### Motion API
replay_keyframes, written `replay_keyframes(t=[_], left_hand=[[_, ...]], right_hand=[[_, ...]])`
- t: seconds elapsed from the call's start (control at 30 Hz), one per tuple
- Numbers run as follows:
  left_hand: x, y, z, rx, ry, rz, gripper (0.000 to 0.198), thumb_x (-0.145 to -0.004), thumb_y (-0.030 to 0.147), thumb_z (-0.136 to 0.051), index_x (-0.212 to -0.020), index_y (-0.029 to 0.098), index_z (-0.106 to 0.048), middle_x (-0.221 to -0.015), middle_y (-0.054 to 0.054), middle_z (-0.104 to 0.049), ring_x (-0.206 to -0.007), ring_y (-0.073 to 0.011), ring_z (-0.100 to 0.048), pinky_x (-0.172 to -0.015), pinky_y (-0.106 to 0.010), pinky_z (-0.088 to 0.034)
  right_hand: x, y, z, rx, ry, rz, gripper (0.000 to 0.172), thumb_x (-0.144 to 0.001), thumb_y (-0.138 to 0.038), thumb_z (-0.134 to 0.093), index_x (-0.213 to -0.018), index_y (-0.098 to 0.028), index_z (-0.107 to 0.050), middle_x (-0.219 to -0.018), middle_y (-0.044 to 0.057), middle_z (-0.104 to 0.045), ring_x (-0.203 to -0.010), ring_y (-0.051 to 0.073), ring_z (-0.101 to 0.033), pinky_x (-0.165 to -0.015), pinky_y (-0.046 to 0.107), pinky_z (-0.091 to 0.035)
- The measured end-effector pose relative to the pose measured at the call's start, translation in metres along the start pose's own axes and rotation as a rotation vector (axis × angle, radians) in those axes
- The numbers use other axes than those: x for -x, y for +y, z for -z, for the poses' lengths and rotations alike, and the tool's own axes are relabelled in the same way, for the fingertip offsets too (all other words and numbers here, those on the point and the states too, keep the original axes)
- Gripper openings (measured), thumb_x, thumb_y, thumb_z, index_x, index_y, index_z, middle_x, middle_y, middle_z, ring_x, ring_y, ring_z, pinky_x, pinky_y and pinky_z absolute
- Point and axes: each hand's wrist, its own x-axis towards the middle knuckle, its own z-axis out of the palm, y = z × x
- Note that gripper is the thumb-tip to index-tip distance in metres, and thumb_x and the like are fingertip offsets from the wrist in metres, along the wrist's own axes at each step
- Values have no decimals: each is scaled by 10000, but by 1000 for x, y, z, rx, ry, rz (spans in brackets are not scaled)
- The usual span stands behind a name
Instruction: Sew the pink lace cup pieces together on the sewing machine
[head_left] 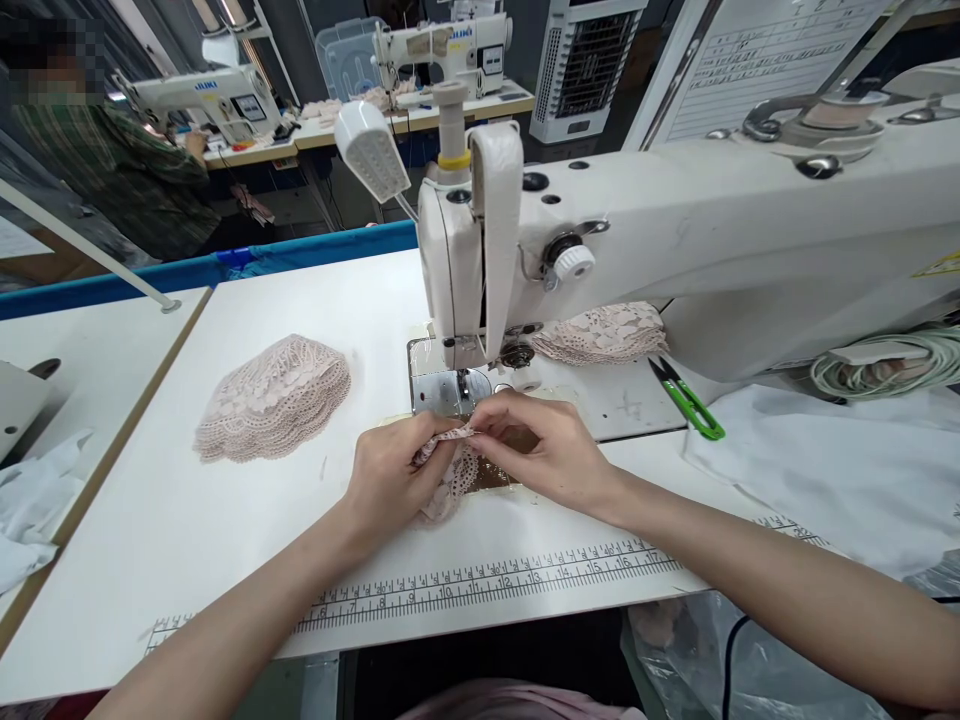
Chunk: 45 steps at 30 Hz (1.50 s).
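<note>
Between my two hands is a small piece of pale pink lace (452, 487), just in front of the needle area of a white sewing machine (461, 270). My left hand (394, 467) is closed on the lace, part of which hangs below its fingers. My right hand (546, 447) pinches the edge of the same piece at its upper right end. On the table to the left lies a stack of scalloped lace pieces (274, 400). Another lace pile (604, 333) rests under the machine arm.
Green thread snips (686, 398) lie right of the machine bed, beside white cloth (832, 470). A printed ruler (450, 588) runs along the table's front edge. A lamp (371, 150) juts out at the machine's left. Behind, a person (112, 170) sits at another sewing machine (202, 100).
</note>
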Motion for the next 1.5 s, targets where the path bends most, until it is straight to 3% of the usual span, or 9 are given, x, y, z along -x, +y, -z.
replay_keyframes(t=[0.3, 0.53, 0.67, 0.7, 0.8, 1.03, 1.23, 1.4, 1.5], left_hand=[[-1, 0, 1, -66, 49, -85, 46, -880, 145, -587, -846, 171, -601, -638, 41, -627, -500, -57, -525, -464, -157, -369], [-3, -1, 2, -134, 118, -268, 211, -818, 60, -572, -708, 193, -450, -525, 84, -505, -433, -53, -397, -435, -176, -304], [0, 1, 1, -103, 66, -225, 125, -840, 109, -551, -785, 194, -478, -521, 95, -521, -409, -51, -411, -430, -165, -348], [1, 1, 1, -92, 47, -194, 62, -854, 138, -551, -877, 185, -518, -544, 91, -558, -409, -52, -437, -435, -165, -375], [4, -1, 0, -78, -23, -165, 225, -873, 137, -520, -1094, 171, -551, -644, 64, -666, -439, -58, -534, -479, -175, -448], [7, -4, 0, -28, -112, -101, 28, -875, 212, -549, -893, 192, -557, -597, 63, -643, -425, -64, -515, -450, -181, -409], [6, -1, 2, -166, -18, -230, 64, -864, 135, -505, -875, 181, -549, -559, 77, -614, -408, -63, -498, -445, -204, -375], [5, 0, 2, -147, -30, -273, 278, -836, 83, -470, -1093, 143, -558, -634, 68, -670, -427, -64, -530, -421, -210, -368], [5, -2, 2, -147, -75, -312, 231, -886, 119, -512, -1105, 151, -580, -685, 56, -712, -472, -66, -587, -444, -201, -404]], right_hand=[[0, 6, -1, 134, 26, 200, 94, -891, -118, -576, -952, -184, -604, -812, -7, -665, -679, 92, -625, -591, 204, -539], [2, 17, 2, 439, 133, 538, 79, -921, -114, -554, -966, -167, -590, -781, 9, -694, -672, 97, -651, -583, 203, -548], [2, 18, 5, 565, 126, 685, 118, -887, -68, -576, -963, -155, -600, -809, 31, -712, -709, 117, -675, -595, 217, -567], [2, 17, 6, 582, 122, 697, 116, -887, -68, -577, -955, -157, -603, -804, 28, -711, -700, 115, -673, -596, 216, -569], [1, 17, 7, 580, 122, 700, 100, -894, -73, -575, -922, -165, -605, -758, 5, -703, -664, 101, -665, -590, 205, -567], [0, 18, 5, 438, 70, 634, 64, -904, -118, -606, -938, -171, -615, -769, 1, -713, -675, 98, -676, -602, 206, -576], [0, 14, 7, 547, 109, 754, 91, -859, -71, -647, -910, -143, -626, -744, 11, -716, -632, 96, -664, -553, 194, -550], [1, 13, 10, 640, 82, 829, 109, -836, -54, -663, -909, -128, -630, -723, 7, -701, -629, 98, -647, -529, 195, -520], [2, 16, 11, 645, 79, 810, 102, -865, -79, -635, -932, -153, -620, -763, -5, -708, -662, 89, -650, -570, 190, -537]])
